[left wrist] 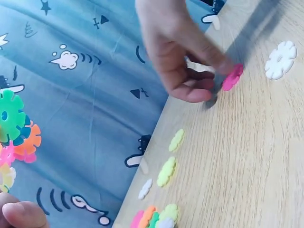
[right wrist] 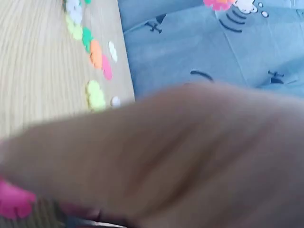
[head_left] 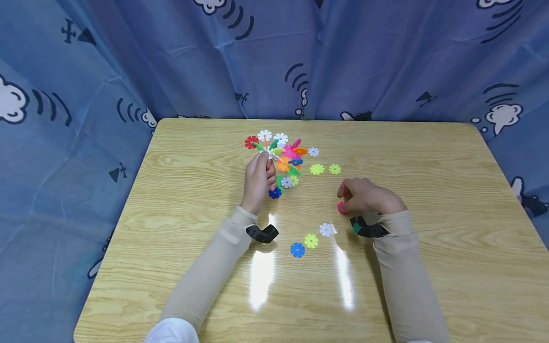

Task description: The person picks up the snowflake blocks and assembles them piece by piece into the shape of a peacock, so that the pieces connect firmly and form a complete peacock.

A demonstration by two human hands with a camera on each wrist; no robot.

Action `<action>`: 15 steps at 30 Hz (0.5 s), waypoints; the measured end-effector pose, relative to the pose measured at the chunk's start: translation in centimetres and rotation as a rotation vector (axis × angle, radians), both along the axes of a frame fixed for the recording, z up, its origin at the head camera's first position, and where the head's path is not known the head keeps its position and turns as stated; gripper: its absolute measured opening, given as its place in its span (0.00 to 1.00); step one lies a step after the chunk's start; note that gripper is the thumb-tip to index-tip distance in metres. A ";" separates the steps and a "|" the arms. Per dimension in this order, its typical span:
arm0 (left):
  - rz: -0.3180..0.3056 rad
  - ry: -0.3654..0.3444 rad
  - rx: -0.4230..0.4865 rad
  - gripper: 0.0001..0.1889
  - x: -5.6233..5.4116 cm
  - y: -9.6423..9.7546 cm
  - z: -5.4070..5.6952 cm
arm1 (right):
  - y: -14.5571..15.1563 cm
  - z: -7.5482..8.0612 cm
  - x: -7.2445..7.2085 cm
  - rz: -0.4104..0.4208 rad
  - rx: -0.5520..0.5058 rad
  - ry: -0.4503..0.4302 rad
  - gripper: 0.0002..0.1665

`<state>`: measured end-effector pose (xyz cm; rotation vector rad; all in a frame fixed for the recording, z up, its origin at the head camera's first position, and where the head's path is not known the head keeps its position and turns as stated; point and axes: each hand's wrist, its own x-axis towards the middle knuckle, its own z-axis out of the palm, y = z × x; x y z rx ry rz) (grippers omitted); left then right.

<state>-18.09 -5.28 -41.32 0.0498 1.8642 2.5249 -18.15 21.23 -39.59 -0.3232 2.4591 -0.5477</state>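
In the head view, my left hand (head_left: 257, 178) pinches a flower-like cluster of joined plastic snowflake discs (head_left: 268, 151), held up over the table. Part of this cluster (left wrist: 12, 118) shows at the edge of the left wrist view, beside the left thumb. Further right, my right hand (head_left: 369, 196) is low over the tabletop, its thumb touching a pink snowflake disc (left wrist: 232, 77). The other fingers bend a little apart from that disc. In the right wrist view the hand's back hides most of the fingers, and a pink disc edge (right wrist: 14, 200) shows at lower left.
Behind the left hand lie more discs, among them a red disc (head_left: 251, 142) and a dark blue disc (head_left: 275, 193). Two yellow-green discs (head_left: 317, 169) lie between the hands. Nearer are white (head_left: 326, 229), yellow (head_left: 311, 241) and blue (head_left: 298, 250) discs. A blue curtain (head_left: 274, 62) hangs behind the table.
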 end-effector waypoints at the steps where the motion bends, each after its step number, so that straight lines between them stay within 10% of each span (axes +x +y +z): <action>1: 0.002 0.001 -0.001 0.20 0.0 0.0 0.0 | 0.1 -0.2 0.0 0.007 0.012 -0.013 0.21; 10: -0.007 0.000 -0.002 0.20 0.0 0.2 -0.2 | -1.0 -1.9 -0.9 -0.112 0.045 0.214 0.17; 15: -0.033 -0.003 -0.006 0.19 0.1 0.4 -0.2 | -1.6 -2.4 -1.0 -0.135 0.019 0.197 0.16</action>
